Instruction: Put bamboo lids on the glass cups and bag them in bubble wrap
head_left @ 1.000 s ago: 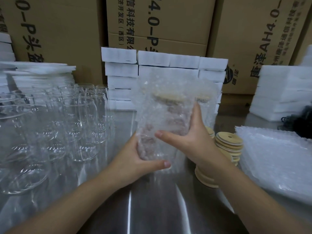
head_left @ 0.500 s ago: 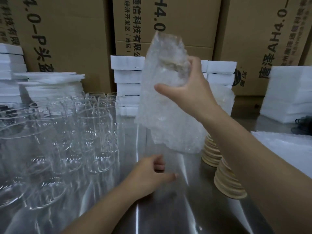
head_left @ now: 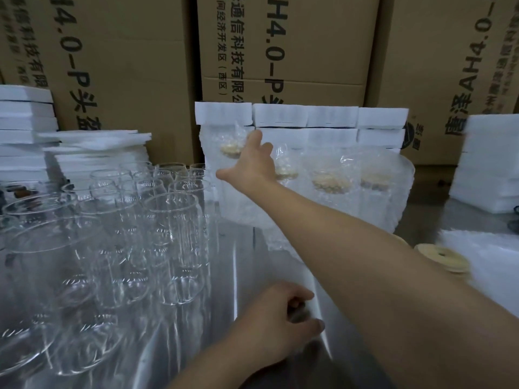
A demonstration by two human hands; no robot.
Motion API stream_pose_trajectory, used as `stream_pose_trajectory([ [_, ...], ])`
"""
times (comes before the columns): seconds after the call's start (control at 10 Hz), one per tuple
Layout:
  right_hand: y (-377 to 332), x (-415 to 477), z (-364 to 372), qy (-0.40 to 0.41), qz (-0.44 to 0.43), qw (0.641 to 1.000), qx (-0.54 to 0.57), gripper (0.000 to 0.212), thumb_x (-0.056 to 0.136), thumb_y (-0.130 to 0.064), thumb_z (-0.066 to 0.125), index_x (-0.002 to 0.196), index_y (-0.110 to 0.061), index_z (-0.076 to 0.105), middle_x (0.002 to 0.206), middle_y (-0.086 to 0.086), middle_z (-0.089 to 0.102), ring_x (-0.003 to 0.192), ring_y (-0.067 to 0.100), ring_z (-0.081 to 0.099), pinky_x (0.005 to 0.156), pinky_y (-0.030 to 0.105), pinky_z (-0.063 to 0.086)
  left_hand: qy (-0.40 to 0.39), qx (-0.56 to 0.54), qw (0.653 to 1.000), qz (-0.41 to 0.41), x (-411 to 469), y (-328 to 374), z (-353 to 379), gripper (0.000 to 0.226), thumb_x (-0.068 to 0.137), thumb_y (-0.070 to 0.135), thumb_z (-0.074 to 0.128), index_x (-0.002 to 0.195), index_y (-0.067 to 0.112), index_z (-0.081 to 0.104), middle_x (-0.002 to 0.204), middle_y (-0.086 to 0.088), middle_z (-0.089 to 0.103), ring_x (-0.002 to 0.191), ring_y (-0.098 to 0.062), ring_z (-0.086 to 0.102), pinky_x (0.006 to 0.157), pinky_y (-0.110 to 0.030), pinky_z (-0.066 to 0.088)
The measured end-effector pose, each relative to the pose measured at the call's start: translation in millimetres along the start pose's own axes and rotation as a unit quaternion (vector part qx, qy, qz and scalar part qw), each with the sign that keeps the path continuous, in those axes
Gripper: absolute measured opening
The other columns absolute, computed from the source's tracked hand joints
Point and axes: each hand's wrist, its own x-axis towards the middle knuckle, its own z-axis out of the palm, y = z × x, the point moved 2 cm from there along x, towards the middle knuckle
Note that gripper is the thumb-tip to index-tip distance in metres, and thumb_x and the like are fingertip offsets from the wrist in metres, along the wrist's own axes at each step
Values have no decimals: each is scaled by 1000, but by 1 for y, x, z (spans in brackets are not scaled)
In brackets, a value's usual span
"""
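1. Cardboard boxes (head_left: 126, 66) are standing behind the table (head_left: 247, 276), showing sideways print. "4.0-P" is reading on the left and middle ones and "AH4.0" on the right one. The middle one is also carrying Chinese lines including "通信科技有限公" and "经济开发区(西区)".
2. 4 bagged cups (head_left: 330, 209) are standing in a row at the back of the table, against white foam blocks (head_left: 306, 119). Each bubble-wrap bag is showing a pale bamboo lid (head_left: 330, 181) through the film at the cup's top.
3. The right hand (head_left: 252, 164) is reaching out to the leftmost bag, fingers straight and spread, fingertips at its upper edge. I cannot tell whether they are touching it.
4. The left hand (head_left: 278, 324) is resting low on the table at the front, fingers loosely curled, holding nothing that shows.
5. Glass cups (head_left: 174, 248) are crowding the left side, upright, open-mouthed and empty.
6. Loose lids (head_left: 442, 256) are lying stacked at the right, just beside a pile of bubble wrap (head_left: 483, 265).
7. Foam slabs (head_left: 25, 116) are sitting stacked at the far left, and more are sitting at the far right.
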Motion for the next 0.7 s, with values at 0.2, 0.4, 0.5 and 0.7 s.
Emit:
stream_pose_trajectory([
  [0.2,19,9,39,0,44,999,8,87,75,-30,81,136,-10,22,130,18,32,113,35,48,89,39,51,-19,-20,1000,-11,-7,13,-7,32,83,16,69,112,5,61,110,-14,66,106,-31,62,92,-40,50],
  [0.4,27,22,45,29,31,999,-9,81,78,-24,79,135,-8,25,128,18,31,109,33,47,87,33,46,-28,3,999,-26,-12,18,-15,28,89,7,62,117,2,58,105,-10,62,110,-30,60,91,-31,49],
  [0.5,30,23,46,22,22,999,-37,77,82,-22,75,138,-7,24,129,20,31,109,34,48,87,34,47,-18,-2,1000,-13,-15,23,-19,28,91,7,60,119,3,57,100,-1,54,97,-20,57,88,-25,46],
  [0.7,41,23,46,8,-88,934,-346,62,93,-6,52,147,-9,23,156,21,10,144,41,13,109,46,31,-16,-18,1000,5,-17,27,-22,27,91,8,60,118,3,58,79,9,49,90,-11,49,77,-17,40],
])
